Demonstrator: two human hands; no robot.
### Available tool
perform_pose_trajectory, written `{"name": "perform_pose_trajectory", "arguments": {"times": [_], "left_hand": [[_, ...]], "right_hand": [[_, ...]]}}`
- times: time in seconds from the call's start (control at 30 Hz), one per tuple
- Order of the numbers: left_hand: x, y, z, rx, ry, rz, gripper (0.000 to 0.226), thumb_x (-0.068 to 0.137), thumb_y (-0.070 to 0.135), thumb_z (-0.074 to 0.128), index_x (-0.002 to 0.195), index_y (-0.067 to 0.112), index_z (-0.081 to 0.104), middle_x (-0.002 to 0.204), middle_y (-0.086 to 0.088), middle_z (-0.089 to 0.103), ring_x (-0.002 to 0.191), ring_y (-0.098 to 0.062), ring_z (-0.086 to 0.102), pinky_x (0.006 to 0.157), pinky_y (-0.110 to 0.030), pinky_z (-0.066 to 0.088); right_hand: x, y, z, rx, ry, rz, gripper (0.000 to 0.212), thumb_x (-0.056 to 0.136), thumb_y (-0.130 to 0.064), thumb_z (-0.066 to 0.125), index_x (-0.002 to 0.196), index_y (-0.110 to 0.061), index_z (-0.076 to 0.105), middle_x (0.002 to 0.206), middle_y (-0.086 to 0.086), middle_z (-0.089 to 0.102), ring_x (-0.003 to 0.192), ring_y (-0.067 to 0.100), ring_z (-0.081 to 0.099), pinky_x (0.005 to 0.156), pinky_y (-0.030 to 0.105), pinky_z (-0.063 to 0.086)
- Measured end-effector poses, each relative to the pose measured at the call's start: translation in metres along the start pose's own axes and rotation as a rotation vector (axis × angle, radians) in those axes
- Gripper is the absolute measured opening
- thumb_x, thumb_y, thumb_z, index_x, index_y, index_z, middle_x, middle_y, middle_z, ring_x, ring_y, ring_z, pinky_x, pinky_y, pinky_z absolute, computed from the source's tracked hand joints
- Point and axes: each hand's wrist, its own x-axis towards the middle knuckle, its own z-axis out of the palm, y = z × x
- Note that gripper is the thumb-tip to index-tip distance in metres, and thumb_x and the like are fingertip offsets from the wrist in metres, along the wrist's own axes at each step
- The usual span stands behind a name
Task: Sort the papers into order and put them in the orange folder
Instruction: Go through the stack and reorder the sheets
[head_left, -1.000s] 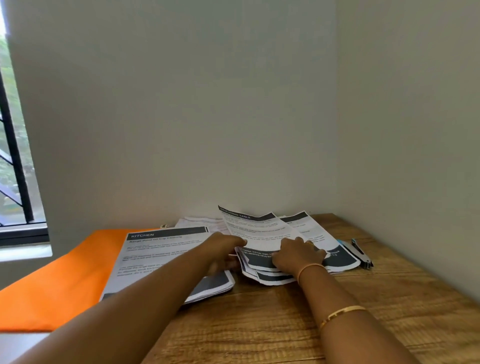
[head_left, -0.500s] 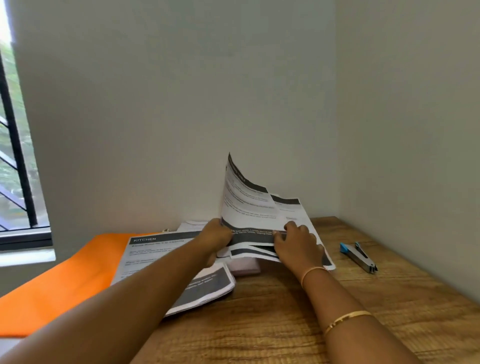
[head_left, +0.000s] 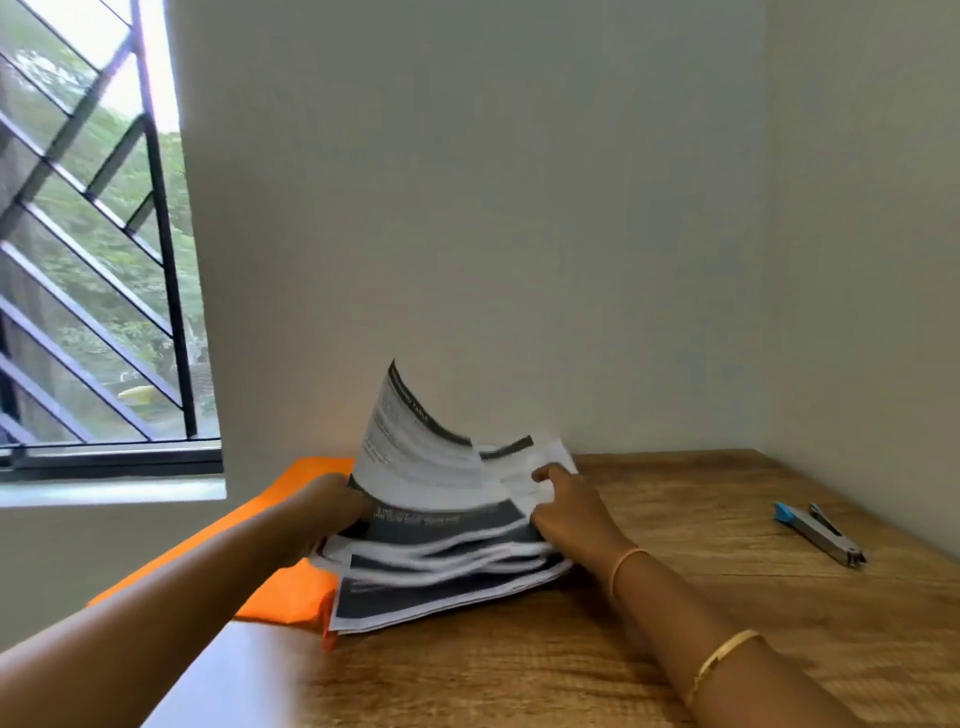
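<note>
A stack of printed papers (head_left: 441, 566) with dark header bands is gathered between my hands, its far edge tilted up off the wooden table (head_left: 675, 519). My left hand (head_left: 332, 506) grips the stack's left edge. My right hand (head_left: 569, 506) holds the right side, thumb on top of the sheets. The orange folder (head_left: 280, 592) lies flat at the left, partly under the papers' lower left corner and behind my left forearm.
A stapler (head_left: 821, 531) with a blue end lies on the table at the right. Walls close off the table behind and to the right. A barred window (head_left: 93, 260) is at the left.
Both hands gathered the spread sheets into one stack, lifted it and carried it left over the folder. The sheet that lay on the folder is now in the stack. The view swung left.
</note>
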Motion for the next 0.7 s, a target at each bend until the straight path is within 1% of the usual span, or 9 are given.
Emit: {"name": "perform_pose_trajectory", "arguments": {"times": [0.03,0.07,0.13,0.27,0.37,0.43,0.5,0.6,0.7], "left_hand": [[0.0,-0.004,-0.003,0.076,-0.025,-0.02,0.012,0.086,0.013,0.063,0.077,0.011,0.054,0.078,-0.006,0.054,0.07,-0.018,0.051,0.059,-0.027,0.041],[-0.001,-0.008,-0.006,0.131,-0.056,-0.05,0.013,0.086,0.018,0.064,0.081,0.013,0.053,0.082,-0.004,0.054,0.076,-0.018,0.052,0.062,-0.027,0.043],[-0.002,-0.012,-0.006,0.146,-0.13,-0.086,0.016,0.087,0.024,0.065,0.084,0.019,0.051,0.087,0.0,0.056,0.082,-0.017,0.054,0.068,-0.028,0.045],[-0.001,-0.009,0.005,0.028,-0.229,-0.086,0.011,0.089,0.018,0.065,0.089,0.019,0.054,0.088,0.002,0.06,0.08,-0.014,0.057,0.071,-0.026,0.048],[0.005,-0.006,0.013,-0.028,-0.192,-0.063,0.012,0.09,0.008,0.06,0.099,0.012,0.054,0.085,-0.003,0.06,0.073,-0.016,0.057,0.058,-0.022,0.045],[0.011,-0.006,0.016,-0.026,-0.121,-0.112,0.007,0.089,0.004,0.057,0.095,0.005,0.053,0.083,-0.01,0.058,0.07,-0.021,0.056,0.057,-0.025,0.045],[0.014,-0.008,0.016,-0.059,-0.048,-0.166,0.005,0.087,-0.001,0.055,0.085,0.001,0.051,0.08,-0.016,0.053,0.067,-0.026,0.051,0.058,-0.028,0.043],[0.014,-0.011,0.017,-0.186,0.017,-0.213,0.008,0.084,-0.006,0.055,0.078,-0.004,0.05,0.076,-0.017,0.05,0.062,-0.03,0.048,0.055,-0.031,0.04],[0.012,-0.007,0.022,-0.312,0.068,-0.134,0.005,0.085,-0.003,0.055,0.082,-0.005,0.052,0.076,-0.02,0.055,0.064,-0.033,0.051,0.057,-0.034,0.044]], "right_hand": [[0.0,0.0,0.004,-0.059,-0.025,-0.007,0.046,0.082,-0.009,0.05,0.127,-0.019,0.046,0.129,0.013,0.045,0.094,0.021,0.054,0.072,0.022,0.045],[0.001,0.002,0.007,-0.128,-0.042,-0.005,0.046,0.083,-0.012,0.05,0.128,-0.021,0.045,0.131,0.012,0.043,0.103,0.024,0.052,0.083,0.028,0.046],[0.001,0.005,0.01,-0.226,-0.064,0.024,0.045,0.087,-0.02,0.047,0.131,-0.024,0.042,0.133,0.01,0.044,0.116,0.028,0.048,0.099,0.038,0.041],[-0.001,0.005,0.012,-0.307,-0.11,0.026,0.043,0.097,-0.042,0.039,0.136,-0.024,0.037,0.136,0.007,0.05,0.124,0.028,0.045,0.105,0.042,0.034],[-0.006,0.0,0.016,-0.381,-0.144,-0.033,0.042,0.098,-0.045,0.037,0.134,-0.025,0.037,0.135,0.007,0.051,0.126,0.028,0.042,0.105,0.042,0.03],[-0.006,0.0,0.019,-0.38,-0.152,-0.068,0.04,0.098,-0.043,0.037,0.133,-0.024,0.038,0.133,0.007,0.053,0.124,0.029,0.043,0.103,0.042,0.033],[-0.005,0.001,0.018,-0.232,-0.14,-0.067,0.04,0.098,-0.039,0.039,0.134,-0.023,0.039,0.133,0.007,0.052,0.121,0.027,0.047,0.101,0.04,0.04],[-0.003,0.002,0.009,0.059,-0.084,0.008,0.041,0.098,-0.036,0.044,0.135,-0.018,0.041,0.135,0.007,0.048,0.117,0.022,0.051,0.092,0.026,0.04],[0.004,0.01,0.002,0.348,-0.053,0.14,0.042,0.094,-0.035,0.052,0.131,-0.017,0.045,0.131,0.005,0.052,0.116,0.022,0.052,0.099,0.032,0.043]]}}
